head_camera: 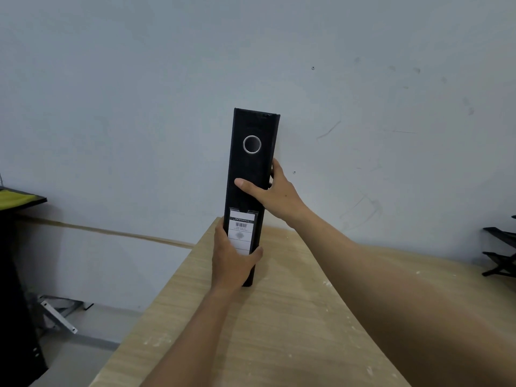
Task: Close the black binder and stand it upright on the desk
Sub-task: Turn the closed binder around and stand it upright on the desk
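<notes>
The black binder point(252, 169) is closed and stands upright, its spine facing me, with a metal finger ring near the top and a white label low down. Its bottom end rests on the light wooden desk point(279, 325) near the far left corner. My left hand point(231, 261) wraps the lower spine, partly covering the label. My right hand point(275, 191) grips the middle from the right side, thumb across the spine, fingers hidden behind the cover.
A pale wall point(139, 93) rises just behind the desk. The desk's left edge drops to the floor, where a metal bracket point(58, 311) lies. Dark furniture point(16, 275) stands at far left, and a black rack point(502, 252) sits at the desk's right edge.
</notes>
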Motion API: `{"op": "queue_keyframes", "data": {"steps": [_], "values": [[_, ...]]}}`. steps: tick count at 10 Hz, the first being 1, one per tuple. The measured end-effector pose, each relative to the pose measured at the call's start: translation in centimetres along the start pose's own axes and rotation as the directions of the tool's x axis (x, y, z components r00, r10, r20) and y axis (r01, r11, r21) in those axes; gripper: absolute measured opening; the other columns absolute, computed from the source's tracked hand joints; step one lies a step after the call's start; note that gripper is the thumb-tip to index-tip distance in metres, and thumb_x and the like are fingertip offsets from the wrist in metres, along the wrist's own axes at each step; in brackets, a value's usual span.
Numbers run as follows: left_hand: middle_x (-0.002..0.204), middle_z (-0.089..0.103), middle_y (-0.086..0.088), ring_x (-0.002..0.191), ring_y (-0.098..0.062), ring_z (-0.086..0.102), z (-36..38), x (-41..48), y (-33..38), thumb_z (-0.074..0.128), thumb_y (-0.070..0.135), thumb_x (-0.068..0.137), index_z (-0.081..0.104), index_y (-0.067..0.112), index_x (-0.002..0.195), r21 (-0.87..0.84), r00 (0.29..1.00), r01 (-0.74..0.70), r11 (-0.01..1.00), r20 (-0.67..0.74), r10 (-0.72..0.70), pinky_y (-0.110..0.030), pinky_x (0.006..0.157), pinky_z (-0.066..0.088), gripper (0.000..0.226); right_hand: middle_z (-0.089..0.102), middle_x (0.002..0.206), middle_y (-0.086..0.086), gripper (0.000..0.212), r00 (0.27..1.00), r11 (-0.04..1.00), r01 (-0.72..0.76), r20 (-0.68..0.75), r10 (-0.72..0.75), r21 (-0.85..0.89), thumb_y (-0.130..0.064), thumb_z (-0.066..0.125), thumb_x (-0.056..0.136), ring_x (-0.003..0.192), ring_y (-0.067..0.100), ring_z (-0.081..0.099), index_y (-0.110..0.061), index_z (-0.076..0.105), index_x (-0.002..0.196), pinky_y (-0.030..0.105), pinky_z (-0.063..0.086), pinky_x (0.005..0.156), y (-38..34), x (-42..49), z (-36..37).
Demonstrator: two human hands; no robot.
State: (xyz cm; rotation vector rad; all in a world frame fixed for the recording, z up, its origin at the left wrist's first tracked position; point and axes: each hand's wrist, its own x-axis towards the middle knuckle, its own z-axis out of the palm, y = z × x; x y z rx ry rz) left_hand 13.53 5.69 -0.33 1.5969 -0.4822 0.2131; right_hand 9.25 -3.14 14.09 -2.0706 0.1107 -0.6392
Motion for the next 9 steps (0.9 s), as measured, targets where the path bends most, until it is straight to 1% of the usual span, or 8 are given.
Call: {"op": "queue_keyframes", "data": {"steps": [2, 3, 4, 5, 6, 7, 8, 9], "values": [[0.119, 0.047, 0.014, 0.106, -0.007, 0.048, -0.1, -0.1, 0.0, 0.083, 0.024, 0.068, 0.028, 0.027, 0.137, 0.004, 1.000, 0.004, 1.000, 0.003, -0.004, -0.026, 0.082, 0.041, 0.089, 0.053, 0.136, -0.005, 0.082, 1.000, 1.000, -0.005, 0.002, 0.005, -0.015, -0.046, 0.075, 0.079, 0.115, 0.014, 0.056, -0.025, 0.030, 0.145, 0.025, 0.046, 0.091, -0.2, 0.0, 0.3], [0.119, 0.047, 0.015, 0.107, -0.005, 0.046, -0.2, -0.1, -0.1, 0.084, 0.026, 0.067, 0.028, 0.028, 0.137, 0.011, 1.000, -0.003, 1.000, 0.004, 0.003, -0.026, 0.084, 0.041, 0.091, 0.053, 0.137, -0.004, 0.082, 1.000, 1.000, -0.009, 0.000, 0.009, -0.016, -0.045, 0.075, 0.079, 0.112, 0.013, 0.055, -0.024, 0.030, 0.144, 0.025, 0.046, 0.092, -0.2, -0.1, 0.4], [0.121, 0.047, 0.015, 0.109, -0.005, 0.047, -0.3, 0.0, 0.0, 0.085, 0.028, 0.066, 0.028, 0.028, 0.138, 0.012, 1.000, -0.007, 1.000, 0.009, 0.007, -0.026, 0.086, 0.042, 0.092, 0.053, 0.137, -0.004, 0.082, 1.000, 1.000, -0.015, 0.001, 0.015, -0.024, -0.045, 0.075, 0.079, 0.118, 0.017, 0.057, -0.024, 0.030, 0.144, 0.026, 0.047, 0.092, -0.3, -0.1, 0.3], [0.121, 0.046, 0.015, 0.110, -0.005, 0.046, -0.3, 0.0, 0.1, 0.086, 0.030, 0.065, 0.028, 0.026, 0.139, 0.022, 1.000, -0.009, 1.000, 0.007, 0.008, -0.024, 0.086, 0.040, 0.094, 0.052, 0.139, -0.003, 0.083, 1.000, 0.999, -0.025, 0.005, 0.025, -0.023, -0.046, 0.075, 0.079, 0.122, 0.019, 0.056, -0.023, 0.030, 0.145, 0.026, 0.046, 0.092, -0.4, -0.2, 0.3], [0.123, 0.047, 0.015, 0.112, -0.006, 0.047, -0.5, -0.2, 0.3, 0.086, 0.032, 0.065, 0.028, 0.028, 0.139, 0.037, 1.000, -0.013, 0.999, -0.002, 0.014, -0.026, 0.086, 0.041, 0.094, 0.052, 0.139, -0.003, 0.082, 0.999, 0.999, -0.039, 0.005, 0.039, -0.037, -0.046, 0.075, 0.079, 0.122, 0.019, 0.056, -0.023, 0.030, 0.145, 0.024, 0.045, 0.089, -0.7, -0.4, 0.2], [0.134, 0.047, 0.011, 0.120, -0.008, 0.047, -0.8, -0.1, 0.7, 0.086, 0.035, 0.064, 0.026, 0.031, 0.141, 0.052, 1.000, -0.017, 0.999, -0.012, 0.017, -0.029, 0.091, 0.043, 0.098, 0.049, 0.141, -0.003, 0.078, 0.999, 0.999, -0.034, 0.005, 0.034, -0.036, -0.044, 0.073, 0.082, 0.128, 0.018, 0.051, -0.021, 0.031, 0.144, 0.014, 0.040, 0.080, -1.3, -0.9, -0.4], [0.142, 0.043, 0.010, 0.130, -0.010, 0.043, -1.0, -0.4, 1.7, 0.085, 0.037, 0.065, 0.023, 0.030, 0.144, 0.075, 0.998, -0.054, 0.996, -0.020, 0.056, -0.028, 0.097, 0.041, 0.101, 0.034, 0.156, -0.001, 0.092, 0.998, 0.997, -0.054, 0.017, 0.055, -0.050, -0.049, 0.068, 0.085, 0.141, 0.019, 0.036, -0.016, 0.016, 0.154, 0.020, 0.035, 0.097, -1.7, -1.5, -1.2], [0.148, 0.038, 0.006, 0.135, -0.013, 0.039, -1.8, -0.9, 3.6, 0.078, 0.047, 0.070, 0.021, 0.028, 0.148, 0.120, 0.993, -0.090, 0.989, -0.062, 0.098, -0.030, 0.102, 0.039, 0.098, 0.015, 0.164, -0.001, 0.101, 0.999, 0.996, -0.052, -0.004, 0.052, -0.065, -0.062, 0.059, 0.084, 0.149, 0.020, 0.021, -0.019, 0.002, 0.157, 0.035, 0.025, 0.115, -3.0, -2.7, -2.3]]}}
